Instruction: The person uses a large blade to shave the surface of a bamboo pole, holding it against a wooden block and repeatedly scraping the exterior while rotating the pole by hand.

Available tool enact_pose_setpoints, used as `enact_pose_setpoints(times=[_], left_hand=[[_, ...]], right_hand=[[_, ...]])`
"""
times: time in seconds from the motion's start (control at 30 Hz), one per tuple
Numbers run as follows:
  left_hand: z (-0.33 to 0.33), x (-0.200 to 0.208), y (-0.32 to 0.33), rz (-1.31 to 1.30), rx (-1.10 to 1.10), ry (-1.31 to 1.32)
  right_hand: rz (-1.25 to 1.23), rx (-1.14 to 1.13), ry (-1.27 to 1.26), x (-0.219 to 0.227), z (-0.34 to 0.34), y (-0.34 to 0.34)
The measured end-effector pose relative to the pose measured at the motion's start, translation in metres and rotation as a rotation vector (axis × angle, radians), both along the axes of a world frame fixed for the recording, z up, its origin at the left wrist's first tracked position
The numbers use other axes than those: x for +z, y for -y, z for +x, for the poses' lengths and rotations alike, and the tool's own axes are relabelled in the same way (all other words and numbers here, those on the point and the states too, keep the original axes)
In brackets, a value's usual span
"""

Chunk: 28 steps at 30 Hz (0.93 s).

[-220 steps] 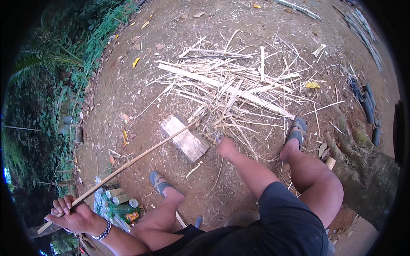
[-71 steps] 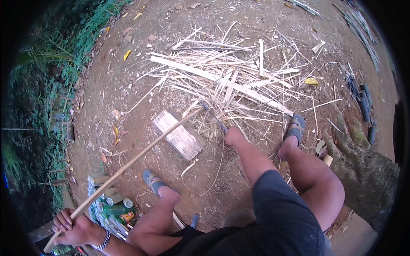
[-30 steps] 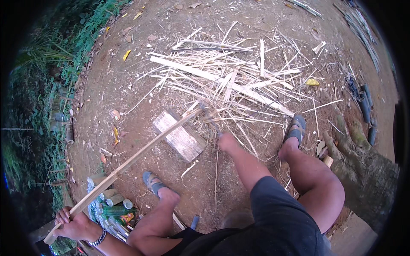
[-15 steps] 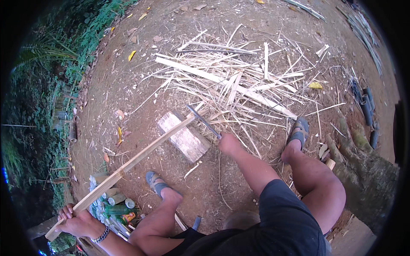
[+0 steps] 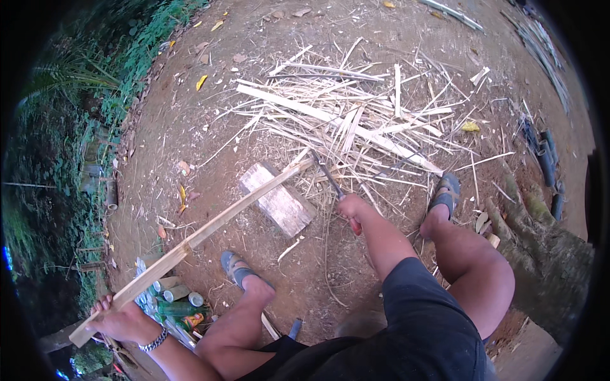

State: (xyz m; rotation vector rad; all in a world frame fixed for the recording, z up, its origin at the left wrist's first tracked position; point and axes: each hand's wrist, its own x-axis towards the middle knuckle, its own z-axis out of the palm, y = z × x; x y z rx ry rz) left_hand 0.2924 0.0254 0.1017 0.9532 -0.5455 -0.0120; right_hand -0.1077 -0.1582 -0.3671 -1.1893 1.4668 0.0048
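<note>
My left hand (image 5: 124,322) is closed around the near end of a long split bamboo slat (image 5: 152,273), at the lower left. The slat slants up and to the right, crossing a short wooden block (image 5: 287,208) on the ground. In my right hand (image 5: 353,206) is a long-bladed knife (image 5: 328,172); part of its reddish handle shows below my fist. The blade points up and left, its tip at the slat's far end. Whether the blade touches the slat I cannot tell.
Beyond the block lies a pile of bamboo strips and shavings (image 5: 343,120). Plastic bottles (image 5: 178,308) lie below the slat at lower left. My sandalled feet (image 5: 238,268) flank the block. Tree roots (image 5: 540,254) spread at right, and green plants (image 5: 95,76) border the left.
The knife has moved right along the slat, from lying across it to its far end. More of the handle now shows. My left hand keeps its grip on the slat.
</note>
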Motion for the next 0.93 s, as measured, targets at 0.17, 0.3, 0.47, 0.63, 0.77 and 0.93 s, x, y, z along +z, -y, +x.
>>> enact_pose_setpoints(times=[0.17,0.3,0.47,0.63,0.77,0.93], left_hand=[[-0.013,0.013,-0.006,0.016,0.191,-0.047],[0.018,0.047,-0.050,-0.055,0.188,-0.083],[0.041,0.084,-0.118,-0.154,0.334,-0.206],[0.070,0.115,-0.236,-0.368,0.404,-0.229],[0.073,0.148,-0.327,-0.446,0.348,-0.104],[0.078,0.221,-0.467,-0.310,0.155,0.286]], right_hand=[[0.241,-0.338,0.366,0.038,-0.019,-0.034],[0.296,-0.368,0.390,0.075,-0.030,-0.071],[0.219,-0.385,0.383,0.081,-0.044,-0.096],[0.164,-0.327,0.375,0.090,-0.050,-0.118],[0.127,-0.353,0.291,0.114,-0.060,-0.134],[0.109,-0.207,0.193,0.144,-0.035,-0.158]])
